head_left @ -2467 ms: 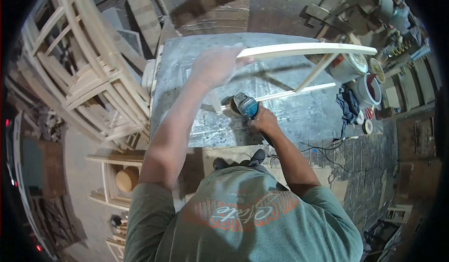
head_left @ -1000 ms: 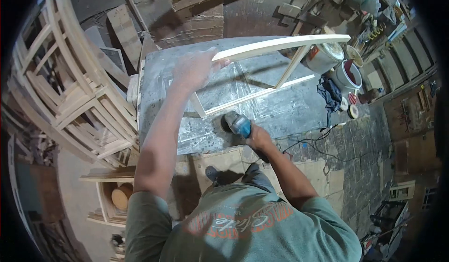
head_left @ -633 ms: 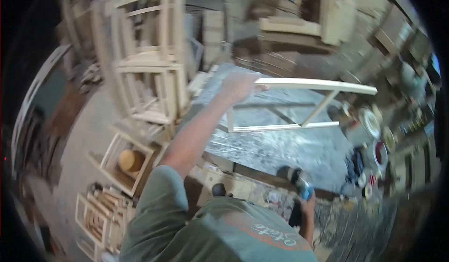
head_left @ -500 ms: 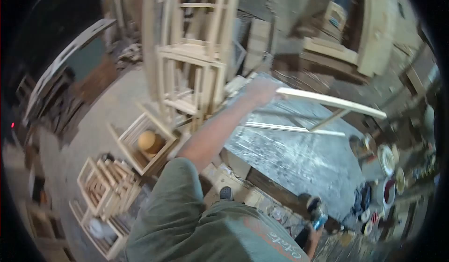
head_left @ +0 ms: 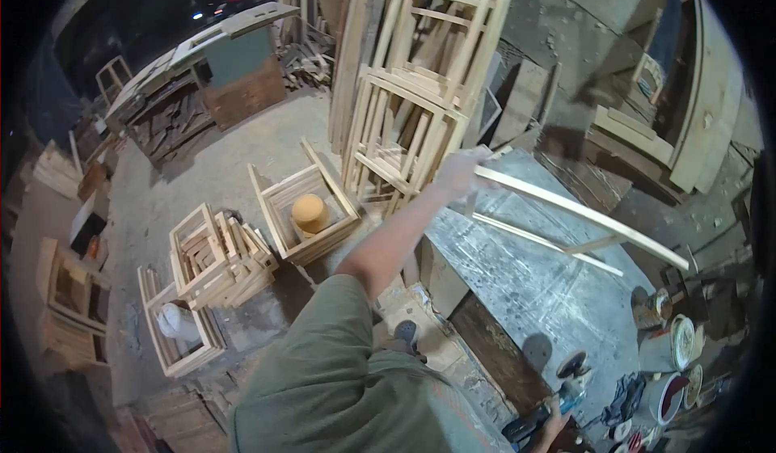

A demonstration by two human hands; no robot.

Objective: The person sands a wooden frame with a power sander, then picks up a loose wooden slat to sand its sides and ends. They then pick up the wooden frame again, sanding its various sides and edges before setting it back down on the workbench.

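At the near corner of the workbench [head_left: 525,291], the left hand [head_left: 461,170] has its fingers curled tight round the end of a wooden frame [head_left: 582,214]. The frame is pale, bare wood: two long thin rails, the upper one slightly bowed, joined by a short crosspiece toward the far end. It is held tilted in the air above the bench top, touching nothing but the hand.

Down at the lower edge of the view, the right hand [head_left: 554,425] is only partly seen. Its fingers look closed on the dark handle of an angle grinder [head_left: 570,388], whose blue body and round disc point up beside the bench edge.

The bench top is dull grey sheet metal, scratched and streaked white, over a dark wooden side. At its far end stand a paint tin [head_left: 671,344] with a pale lid and a bucket [head_left: 667,396] showing red inside, with a dark crumpled rag [head_left: 622,396] just beside them.

On the dusty concrete floor to the left sits an open crate [head_left: 283,235] of raw slats with a round tan block [head_left: 309,210] inside it. Near it lies a stack of small frames [head_left: 218,259], square and nested crookedly. Tall frames [head_left: 412,89] of the same pale wood lean upright behind the raised arm.
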